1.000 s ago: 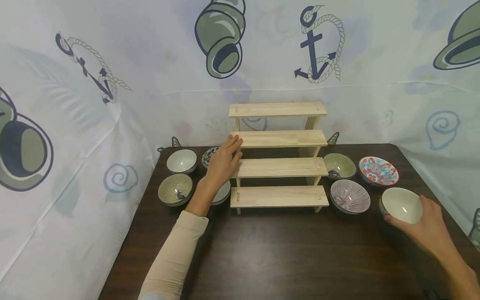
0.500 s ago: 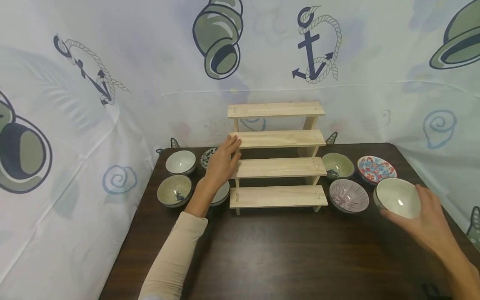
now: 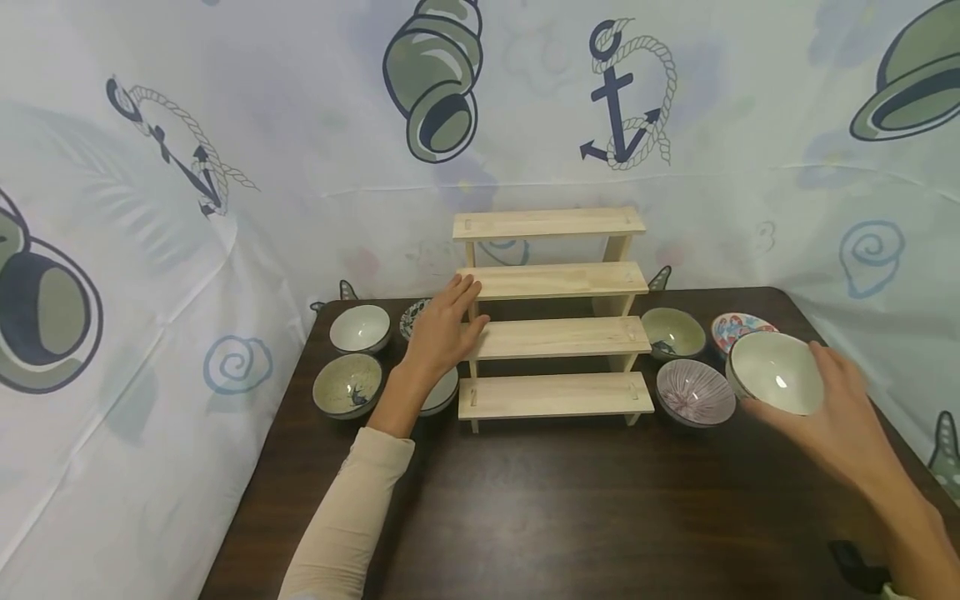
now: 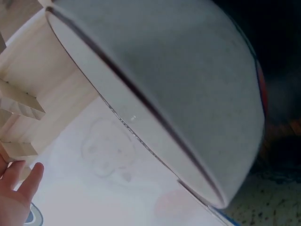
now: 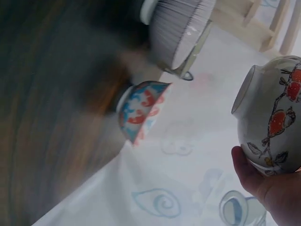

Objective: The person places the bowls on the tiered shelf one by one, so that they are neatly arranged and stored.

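"White bowl (image 3: pixel 776 372), the one with orange-red fruit painted outside: where is it?"

"Above the right part of the dark table (image 3: pixel 525 508), in the right hand (image 3: pixel 840 421)."

"Held how?"

"Thumb and fingers spread wide, curved round its side."

"What's near it?"

"Red-and-blue bowl (image 3: pixel 731 327) behind, partly hidden from the head camera; purple-striped bowl (image 3: pixel 695 392) to its left, green bowl (image 3: pixel 672 332) farther back."

"And the left hand (image 3: pixel 445 327)?"

"Holding nothing, fingers extended, touching the left edge of the four-step wooden stand (image 3: pixel 555 394)."

"Farther out?"

"Pale bowl (image 3: pixel 360 327) and deer-painted bowl (image 3: pixel 347 386) at far left; printed cloth (image 3: pixel 300 125) behind everything."
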Demonstrator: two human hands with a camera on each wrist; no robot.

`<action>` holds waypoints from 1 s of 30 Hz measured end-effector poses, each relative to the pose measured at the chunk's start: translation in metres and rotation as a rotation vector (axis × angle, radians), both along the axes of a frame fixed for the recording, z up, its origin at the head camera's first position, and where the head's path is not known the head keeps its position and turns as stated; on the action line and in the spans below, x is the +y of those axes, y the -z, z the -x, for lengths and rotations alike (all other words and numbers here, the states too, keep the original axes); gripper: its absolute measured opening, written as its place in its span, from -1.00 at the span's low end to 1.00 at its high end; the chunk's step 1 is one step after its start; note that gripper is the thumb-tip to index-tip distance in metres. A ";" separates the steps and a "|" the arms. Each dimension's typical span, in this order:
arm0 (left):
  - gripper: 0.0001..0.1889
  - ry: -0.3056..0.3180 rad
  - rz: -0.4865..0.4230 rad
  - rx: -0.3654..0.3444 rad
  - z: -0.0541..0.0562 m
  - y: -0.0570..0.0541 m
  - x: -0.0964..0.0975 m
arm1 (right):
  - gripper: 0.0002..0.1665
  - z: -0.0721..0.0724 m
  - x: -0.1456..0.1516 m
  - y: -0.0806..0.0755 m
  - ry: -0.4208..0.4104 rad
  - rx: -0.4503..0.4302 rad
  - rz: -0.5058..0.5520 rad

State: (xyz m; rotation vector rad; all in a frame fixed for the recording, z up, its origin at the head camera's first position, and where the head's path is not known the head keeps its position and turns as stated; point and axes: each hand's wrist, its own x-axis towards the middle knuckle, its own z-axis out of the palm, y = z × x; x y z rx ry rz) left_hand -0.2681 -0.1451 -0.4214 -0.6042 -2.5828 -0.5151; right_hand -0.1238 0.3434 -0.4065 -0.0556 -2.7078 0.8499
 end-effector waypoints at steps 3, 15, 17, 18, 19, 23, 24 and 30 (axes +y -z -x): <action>-0.37 0.009 0.036 0.037 0.001 0.000 -0.001 | 0.40 0.003 -0.007 -0.007 -0.009 -0.004 -0.005; -0.52 -0.006 0.120 0.068 0.000 0.001 0.001 | 0.40 0.011 -0.031 -0.035 -0.042 -0.031 -0.015; -0.52 -0.012 0.109 0.074 0.000 0.001 0.000 | 0.41 0.013 -0.035 -0.041 -0.050 -0.029 -0.013; -0.53 -0.015 0.101 0.074 0.001 0.002 0.000 | 0.41 0.014 -0.038 -0.044 -0.054 -0.027 -0.012; -0.53 -0.018 0.088 0.076 0.001 0.002 0.001 | 0.42 0.015 -0.040 -0.046 -0.057 -0.025 -0.011; -0.57 -0.039 0.018 0.083 0.002 0.004 0.002 | 0.42 0.018 -0.050 -0.055 -0.071 -0.011 -0.020; -0.58 -0.046 -0.005 0.085 0.002 0.004 0.002 | 0.42 0.019 -0.052 -0.057 -0.074 -0.007 -0.018; -0.64 -0.062 -0.138 0.079 0.004 0.004 0.006 | 0.42 0.022 -0.063 -0.064 -0.081 -0.002 -0.007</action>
